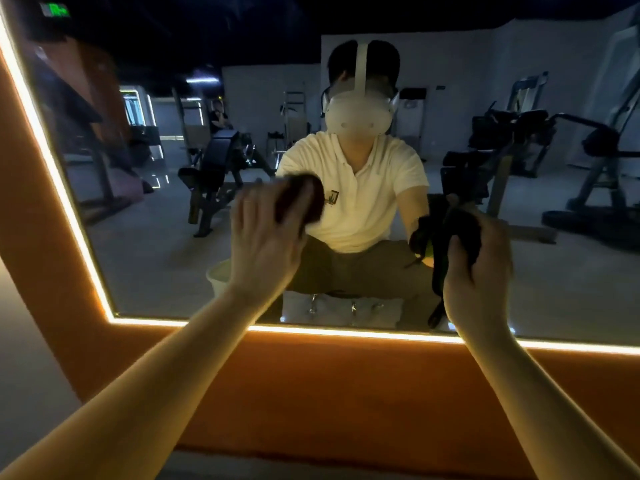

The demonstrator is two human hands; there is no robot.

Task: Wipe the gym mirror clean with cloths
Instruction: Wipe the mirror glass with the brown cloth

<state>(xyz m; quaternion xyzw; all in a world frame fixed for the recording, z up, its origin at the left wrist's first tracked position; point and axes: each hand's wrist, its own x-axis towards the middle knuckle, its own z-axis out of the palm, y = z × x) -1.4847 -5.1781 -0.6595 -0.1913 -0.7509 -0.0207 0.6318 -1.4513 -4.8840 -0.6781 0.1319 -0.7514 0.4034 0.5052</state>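
The gym mirror (166, 237) fills the view ahead, edged by a glowing light strip. My left hand (263, 237) presses a dark reddish cloth (301, 199) flat against the glass, and the hand looks blurred. My right hand (479, 268) grips a black cloth (450, 233), bunched with a tail hanging down, close to the mirror at the right. The reflection shows a seated person with a white headset holding both cloths.
An orange wall (329, 382) frames the mirror below and on the left, with the light strip (311, 330) along the lower edge. Reflected gym machines (519, 140), benches and a pale bucket (218, 271) appear in the glass. A second person sits far back in the reflection.
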